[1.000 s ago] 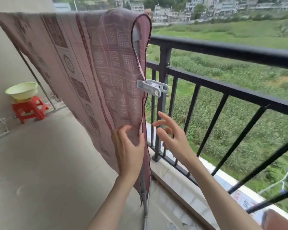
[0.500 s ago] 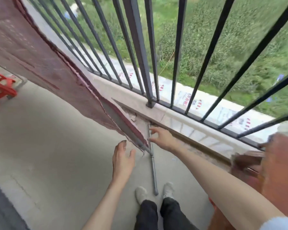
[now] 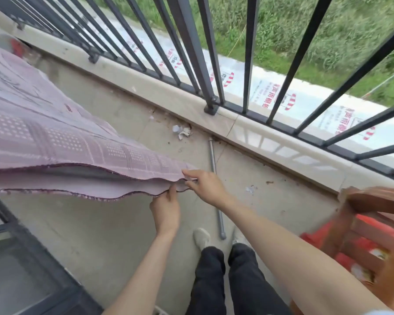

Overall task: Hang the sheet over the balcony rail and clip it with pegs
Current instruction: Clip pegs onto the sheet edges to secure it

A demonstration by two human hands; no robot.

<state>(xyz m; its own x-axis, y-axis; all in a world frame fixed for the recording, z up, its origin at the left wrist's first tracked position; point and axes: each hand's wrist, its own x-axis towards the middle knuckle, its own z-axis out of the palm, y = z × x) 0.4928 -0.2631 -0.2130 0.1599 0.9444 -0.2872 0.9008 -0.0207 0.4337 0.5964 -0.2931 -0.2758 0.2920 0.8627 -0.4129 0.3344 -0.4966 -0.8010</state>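
1. Head view, the hold: the person's left hand (image 3: 166, 209) reaches up from below and pinches the lower corner of the pink patterned sheet (image 3: 55, 142), thumb and fingers closed narrow on the hem; the right hand (image 3: 206, 184) sits just beside it, touching the same corner, its fingers (image 3: 188, 172) curled over the upper layer and nipping the edge; the sheet runs away leftward from both hands in two layers, with a dark gap between them.

2. Head view, the task's thing: the sheet's corner is held out above the floor; the railing (image 3: 191, 42) stands beyond the fingertips and well apart from them; its top rail is out of view, so whether the sheet lies over it cannot be told; no peg is visible.

3. What could go wrong, as a judgement: the two layers look unevenly matched at the hem, so a pull by only one hand could skew the drape; a loosened pinch would likely drop the corner onto the gritty floor (image 3: 114, 223), soiling it.

4. Around and in the way: a grey metal rod (image 3: 215, 185) lies on the floor just past the right hand, running towards the person's shoes (image 3: 201, 238), a likely trip hazard; scraps of litter (image 3: 183, 131) lie beyond the fingertips near the kerb (image 3: 168, 92); a wooden chair (image 3: 373, 214) holding red items stands to the right of the right forearm.
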